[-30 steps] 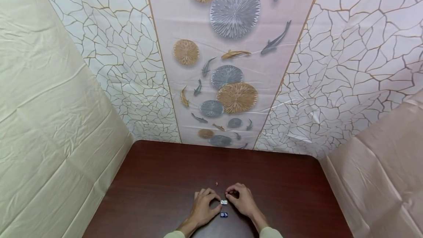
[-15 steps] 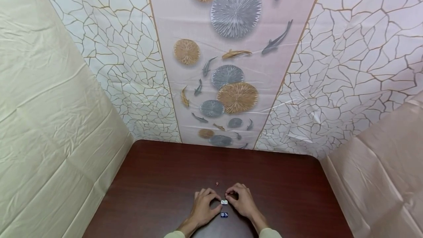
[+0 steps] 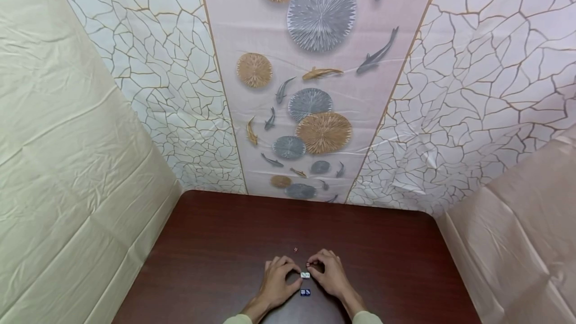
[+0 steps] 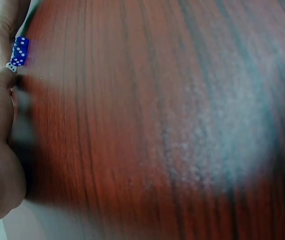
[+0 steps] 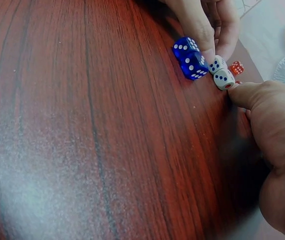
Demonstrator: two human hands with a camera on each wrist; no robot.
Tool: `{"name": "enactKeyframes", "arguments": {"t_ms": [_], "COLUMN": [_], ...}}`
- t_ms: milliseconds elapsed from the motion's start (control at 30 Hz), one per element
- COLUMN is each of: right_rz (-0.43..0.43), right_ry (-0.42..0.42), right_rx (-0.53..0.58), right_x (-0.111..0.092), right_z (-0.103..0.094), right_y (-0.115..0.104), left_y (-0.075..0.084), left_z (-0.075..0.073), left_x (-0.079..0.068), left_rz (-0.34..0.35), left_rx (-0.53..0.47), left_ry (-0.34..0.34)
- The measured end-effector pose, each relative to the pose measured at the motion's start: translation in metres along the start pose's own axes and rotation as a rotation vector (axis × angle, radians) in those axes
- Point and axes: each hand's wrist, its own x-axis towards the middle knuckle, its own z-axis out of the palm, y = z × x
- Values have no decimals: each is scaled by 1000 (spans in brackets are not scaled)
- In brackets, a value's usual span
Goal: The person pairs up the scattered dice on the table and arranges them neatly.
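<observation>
In the head view, two white dice point(image 3: 305, 275) sit side by side on the table between my hands. My left hand point(image 3: 278, 281) rests at their left, thumb and index finger curved apart with the fingertips right by the left white die. My right hand point(image 3: 332, 273) pinches a small red die point(image 3: 308, 264) between thumb and index finger, just beyond the white pair. Its thumb mostly hides that die in the right wrist view. Another red die point(image 3: 295, 250) lies farther off. Nearer to me, two blue dice point(image 5: 190, 58) stand side by side.
The dark reddish-brown wooden table point(image 3: 216, 244) has rounded far corners. Behind it hangs a patterned cloth point(image 3: 310, 89) with fish and round motifs. Plain cream cloth point(image 3: 90, 164) walls off the left side, and similar cloth point(image 3: 508, 234) the right.
The pinched red die has shifted very slightly toward me, closer to the white dice. My left hand and the other dice stay where they were.
</observation>
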Motion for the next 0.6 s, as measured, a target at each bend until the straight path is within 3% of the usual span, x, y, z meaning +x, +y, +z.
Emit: {"name": "enactKeyframes", "arguments": {"t_ms": [367, 600], "right_rz": [-5, -8], "right_ry": [16, 31], "right_rx": [6, 19], "right_x": [-1, -2], "right_z": [2, 1], "right_y": [2, -1], "left_y": [-1, -3], "left_z": [-1, -3], "left_x": [0, -3], "left_rz": [-1, 7], "left_rx": [-4, -51], "left_ry": [-17, 20]}}
